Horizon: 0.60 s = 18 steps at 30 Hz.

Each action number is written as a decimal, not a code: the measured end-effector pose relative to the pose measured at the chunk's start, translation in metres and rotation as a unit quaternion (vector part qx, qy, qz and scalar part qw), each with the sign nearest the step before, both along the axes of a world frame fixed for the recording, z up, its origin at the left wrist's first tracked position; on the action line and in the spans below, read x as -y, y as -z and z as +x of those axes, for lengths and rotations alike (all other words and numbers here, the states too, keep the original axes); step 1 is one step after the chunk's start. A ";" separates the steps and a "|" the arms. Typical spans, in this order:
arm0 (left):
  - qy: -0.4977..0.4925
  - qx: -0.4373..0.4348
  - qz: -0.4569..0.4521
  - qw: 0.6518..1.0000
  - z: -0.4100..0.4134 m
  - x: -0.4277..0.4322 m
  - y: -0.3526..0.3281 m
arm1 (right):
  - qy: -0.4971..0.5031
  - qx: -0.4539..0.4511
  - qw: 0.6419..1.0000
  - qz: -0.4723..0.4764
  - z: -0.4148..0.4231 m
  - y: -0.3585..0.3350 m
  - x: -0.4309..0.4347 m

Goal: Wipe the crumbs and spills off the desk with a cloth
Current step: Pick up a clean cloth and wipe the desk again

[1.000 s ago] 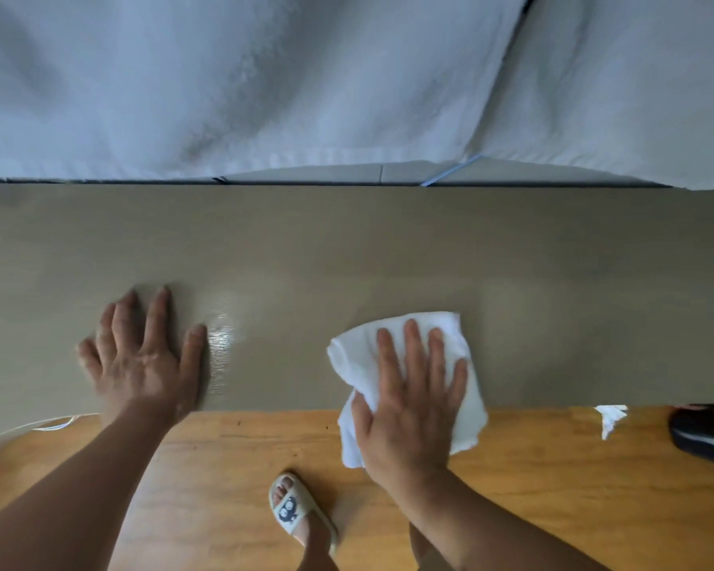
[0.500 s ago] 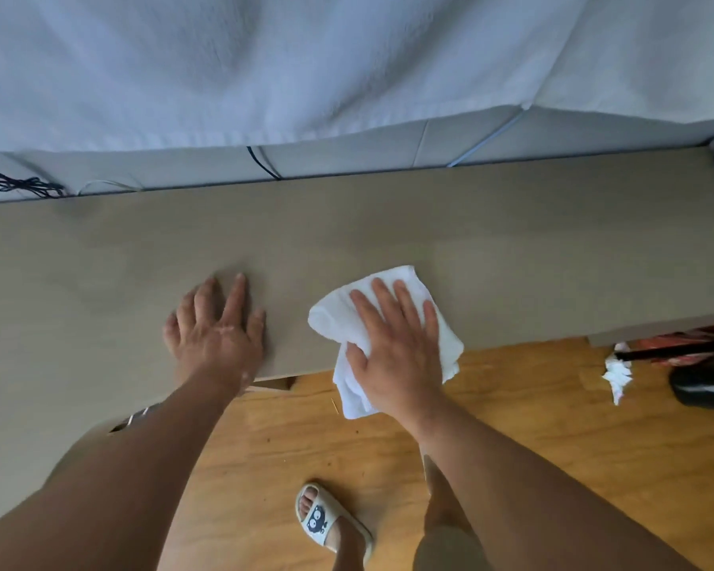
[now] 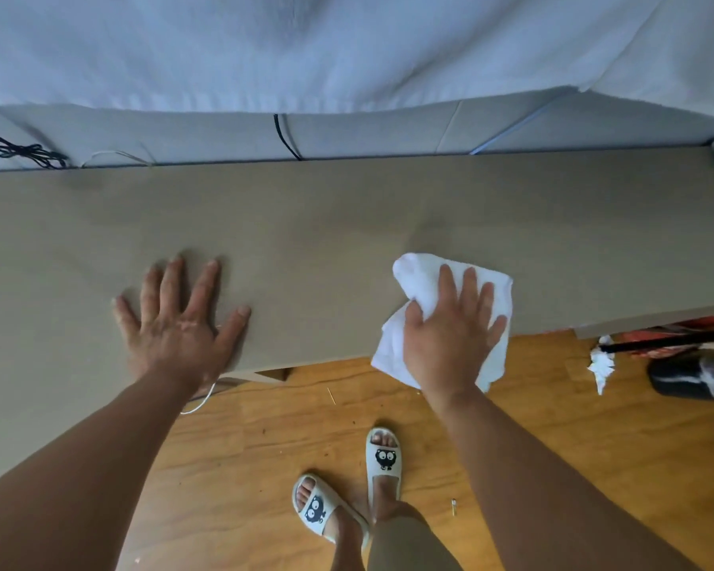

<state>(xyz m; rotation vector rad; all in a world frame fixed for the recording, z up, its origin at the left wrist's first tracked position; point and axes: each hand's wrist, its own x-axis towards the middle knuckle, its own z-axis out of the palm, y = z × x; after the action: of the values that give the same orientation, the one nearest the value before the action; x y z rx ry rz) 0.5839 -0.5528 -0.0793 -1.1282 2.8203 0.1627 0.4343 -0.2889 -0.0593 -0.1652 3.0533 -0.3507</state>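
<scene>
A pale, creased white sheet is seen draped across the whole far side, above grey padded panels. Below it, a long, flat grey-brown desk surface is spread from edge to edge, and an orange-brown wooden plank floor is shown in front of it.

The surface is leaned on by a person's two bare arms. The left hand is laid palm-down near the front edge, left of centre, its fingers released, straight and splayed, with nothing held. The right hand is set well apart from it, to the right, its fingers likewise straight and spread, pressed flat on a crumpled white towelling cloth. The cloth is placed at the front edge of the surface, right of centre: its upper part is lying on the surface, while its lower part is hung over the edge above the floor.

A pair of white slippers with black cartoon faces is worn on the feet below. A dark shoe and a scrunched white tissue are seen on the floor at right. A tangled black cable is lodged behind the surface at far left.
</scene>
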 end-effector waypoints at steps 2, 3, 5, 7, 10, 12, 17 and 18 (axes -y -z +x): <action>-0.017 0.001 0.002 1.000 -0.005 -0.001 0.000 | -0.083 -0.001 0.997 0.004 0.036 0.000 0.032; -0.033 0.001 0.008 0.999 -0.011 0.000 0.001 | -0.115 0.004 0.993 0.005 0.047 0.001 0.045; -0.071 0.000 0.020 0.997 -0.019 -0.005 0.000 | -0.173 0.008 0.985 0.012 0.056 0.002 0.049; -0.090 -0.001 0.020 0.996 -0.025 -0.007 0.000 | -0.238 -0.011 0.971 0.017 0.036 0.004 0.034; -0.090 0.005 0.003 0.996 -0.026 -0.007 0.001 | -0.302 -0.045 0.952 -0.004 -0.001 0.006 0.011; -0.093 0.011 0.009 0.996 -0.027 -0.007 0.001 | -0.292 -0.056 0.955 -0.022 -0.019 0.007 0.011; -0.094 0.013 0.011 0.995 -0.028 -0.008 -0.002 | -0.188 -0.069 0.980 -0.009 -0.139 0.014 0.015; -0.093 0.014 0.010 0.996 -0.028 -0.008 -0.002 | -0.166 -0.072 0.983 -0.011 -0.165 0.012 0.016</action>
<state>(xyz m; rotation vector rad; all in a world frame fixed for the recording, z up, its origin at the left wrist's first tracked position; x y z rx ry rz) 0.5557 -0.5451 -0.0770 -1.3768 2.6798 0.1855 0.2689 -0.3045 -0.0718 -0.7210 3.0820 -0.3624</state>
